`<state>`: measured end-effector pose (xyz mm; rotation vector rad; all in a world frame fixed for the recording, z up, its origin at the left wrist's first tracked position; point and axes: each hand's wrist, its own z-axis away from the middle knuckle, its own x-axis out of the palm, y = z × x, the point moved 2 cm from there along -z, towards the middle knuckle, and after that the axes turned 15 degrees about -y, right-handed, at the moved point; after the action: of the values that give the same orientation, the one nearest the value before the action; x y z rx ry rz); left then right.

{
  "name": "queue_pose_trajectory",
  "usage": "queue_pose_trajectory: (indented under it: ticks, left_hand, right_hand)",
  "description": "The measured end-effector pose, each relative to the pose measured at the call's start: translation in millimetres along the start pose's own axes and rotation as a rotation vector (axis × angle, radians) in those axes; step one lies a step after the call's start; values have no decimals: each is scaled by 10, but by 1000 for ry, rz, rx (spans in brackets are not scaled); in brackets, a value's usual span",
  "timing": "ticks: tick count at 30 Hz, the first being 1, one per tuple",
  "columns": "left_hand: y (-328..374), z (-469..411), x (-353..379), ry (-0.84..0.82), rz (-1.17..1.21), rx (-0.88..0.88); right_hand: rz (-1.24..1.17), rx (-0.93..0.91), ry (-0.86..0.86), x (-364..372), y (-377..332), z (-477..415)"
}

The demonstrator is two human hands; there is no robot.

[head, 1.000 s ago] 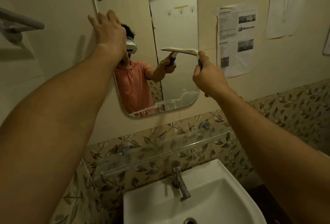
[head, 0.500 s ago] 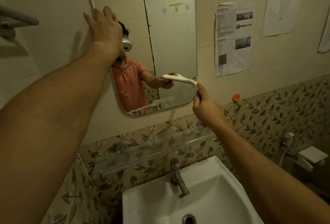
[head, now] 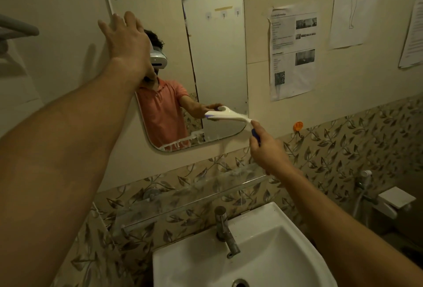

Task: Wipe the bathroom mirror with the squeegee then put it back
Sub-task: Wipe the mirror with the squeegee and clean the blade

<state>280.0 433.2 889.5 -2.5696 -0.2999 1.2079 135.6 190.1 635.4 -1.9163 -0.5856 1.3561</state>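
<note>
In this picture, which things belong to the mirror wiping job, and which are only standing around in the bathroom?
Belong to the job:
mirror
squeegee, its blade low on the glass
right hand, gripping its handle
left hand, flat at the mirror's left edge

Only standing around:
tap
sink
glass shelf
papers on the wall

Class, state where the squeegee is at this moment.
In the head view, the squeegee rests against the lower right corner of the mirror, its handle gripped by the right hand, above the sink.
</note>
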Motion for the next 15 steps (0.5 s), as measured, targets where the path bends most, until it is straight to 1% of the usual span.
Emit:
queue_pose_trajectory:
  ticks: [4, 7, 10, 15]
  left_hand:
    - [-13, -13, 13, 4, 5, 2]
    - [-13, -15, 20, 7, 11, 7]
    - [-15, -27, 28, 9, 9, 12]
    - [-7, -16, 15, 18, -16, 15]
  right_hand:
    - [-57, -66, 126, -395, -246, -159]
    - [-46, -53, 171, -575, -407, -253]
    - [-41, -26, 175, -513, -351, -262]
    - [-27, 29, 167, -155, -26, -169]
